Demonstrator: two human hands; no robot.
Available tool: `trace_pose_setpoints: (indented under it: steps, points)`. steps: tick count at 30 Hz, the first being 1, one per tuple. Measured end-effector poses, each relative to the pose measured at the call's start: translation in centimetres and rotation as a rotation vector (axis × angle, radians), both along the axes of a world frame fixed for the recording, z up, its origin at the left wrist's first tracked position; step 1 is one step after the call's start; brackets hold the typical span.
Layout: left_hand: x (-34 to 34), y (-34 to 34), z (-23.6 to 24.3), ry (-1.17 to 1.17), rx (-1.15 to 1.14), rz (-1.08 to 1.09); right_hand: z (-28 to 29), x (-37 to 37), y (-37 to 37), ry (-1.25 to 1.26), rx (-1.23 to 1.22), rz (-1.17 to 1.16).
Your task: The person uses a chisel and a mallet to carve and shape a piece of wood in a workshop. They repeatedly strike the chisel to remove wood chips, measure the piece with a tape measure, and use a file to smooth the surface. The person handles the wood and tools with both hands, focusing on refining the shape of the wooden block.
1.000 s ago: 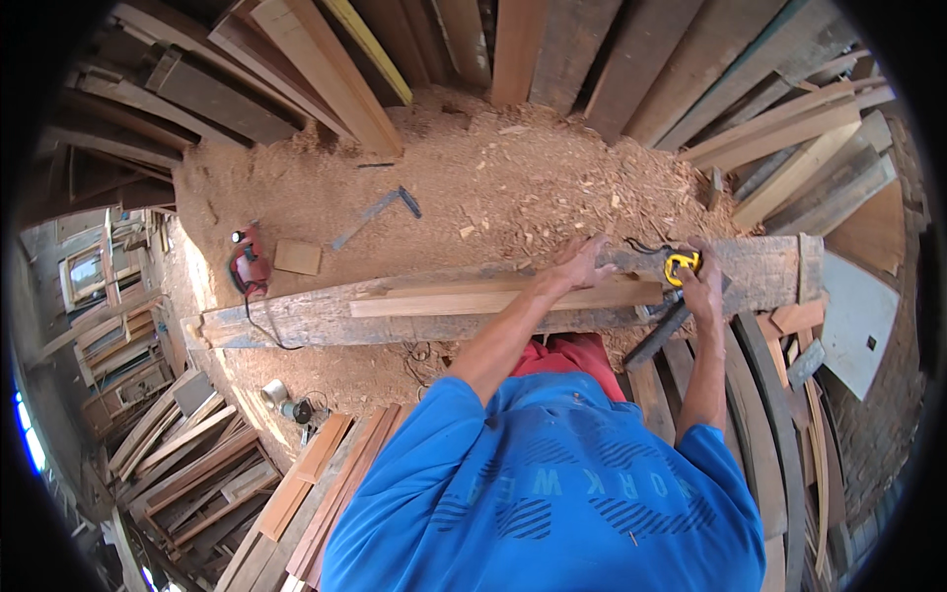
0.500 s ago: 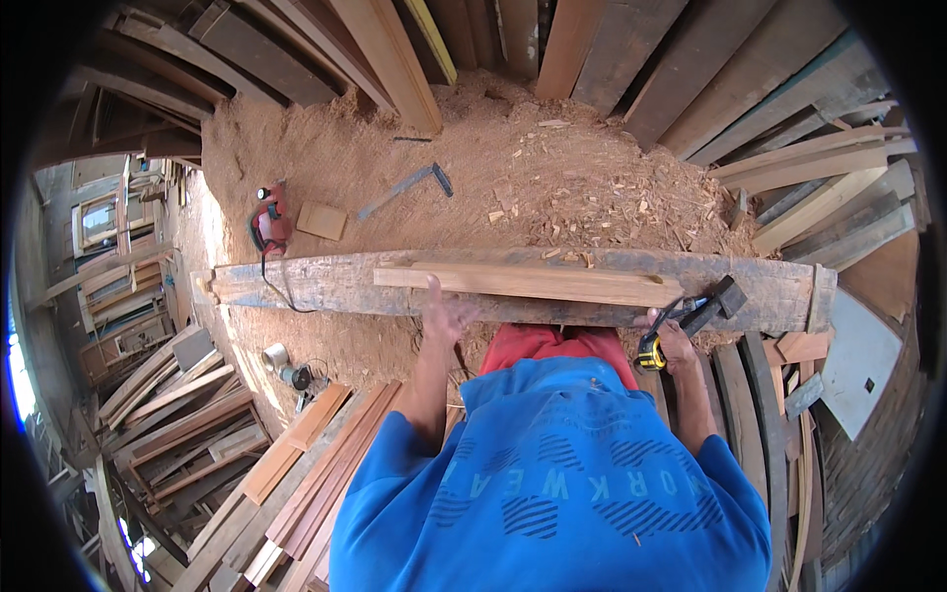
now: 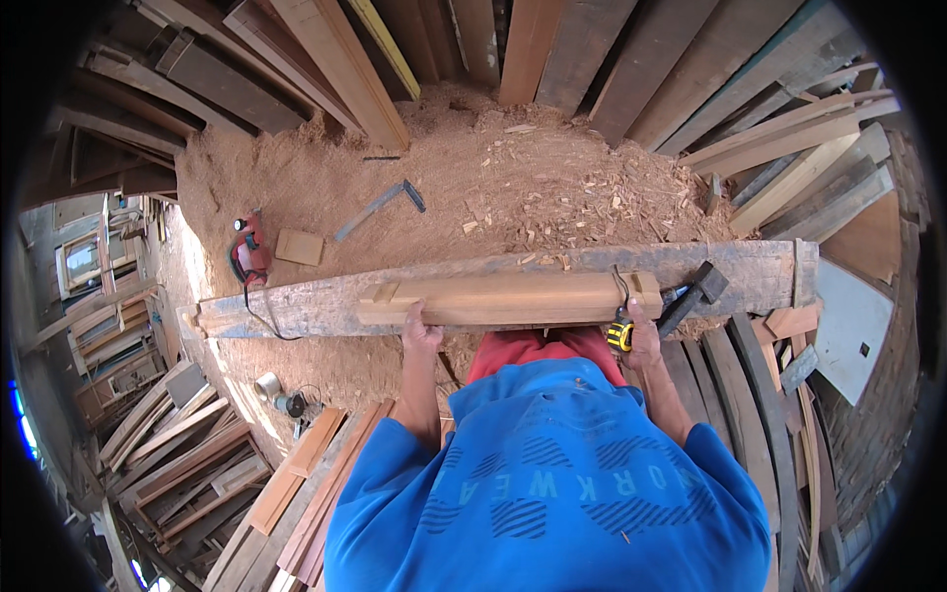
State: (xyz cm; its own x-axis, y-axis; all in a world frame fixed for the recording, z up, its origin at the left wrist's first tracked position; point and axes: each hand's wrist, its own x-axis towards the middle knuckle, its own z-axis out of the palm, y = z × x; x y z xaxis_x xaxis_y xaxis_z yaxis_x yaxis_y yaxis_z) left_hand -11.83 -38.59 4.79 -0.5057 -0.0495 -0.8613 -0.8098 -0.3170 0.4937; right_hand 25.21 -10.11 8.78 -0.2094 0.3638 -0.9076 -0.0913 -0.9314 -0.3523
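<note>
A pale timber piece [image 3: 493, 299] with notches cut near both ends lies along a weathered beam [image 3: 326, 286] in front of me. My left hand [image 3: 422, 331] grips its near edge close to the left end, thumb on top. At the right end my right hand [image 3: 643, 337] is closed on the timber, its thumb on the upper face. A yellow and black tape measure [image 3: 619, 335] sits against that hand's inner side, its dark strap lying over the timber. Just right of it, a dark hammer [image 3: 705, 286] rests on the beam beside a blue-handled tool [image 3: 675, 295].
Beyond the beam, a red corded power tool [image 3: 250, 255], a wood block [image 3: 299, 247] and a carpenter's square [image 3: 380, 208] lie on sawdust. Planks [image 3: 671, 79] lean along the far side. More boards [image 3: 306, 474] are stacked at my near left, near a small corded tool [image 3: 291, 403].
My left hand has gone from open fingers to gripping the timber. The timber is turned, showing a broader face and its notches. My right hand has closed on its right end.
</note>
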Motion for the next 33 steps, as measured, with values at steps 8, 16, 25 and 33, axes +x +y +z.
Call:
trace_pose_setpoints:
  steps: [8, 16, 25, 33]
  points:
    - [2.2, 5.4, 1.6, 0.022, 0.141, -0.071, -3.2, 1.6, 4.9, 0.024, 0.057, -0.157]
    - [-2.9, 15.7, 3.2, 0.030, 0.194, -0.671, -0.4, -3.3, 12.6, 0.124, 0.235, -0.122]
    - [5.9, 11.9, 2.9, 0.025, 0.132, -1.201, -4.6, -5.3, 1.7, -0.131, 0.376, 0.448]
    - [15.2, 14.4, 3.7, -0.427, 0.611, -0.946, 3.4, -9.1, -3.3, 0.137, 0.537, 0.588]
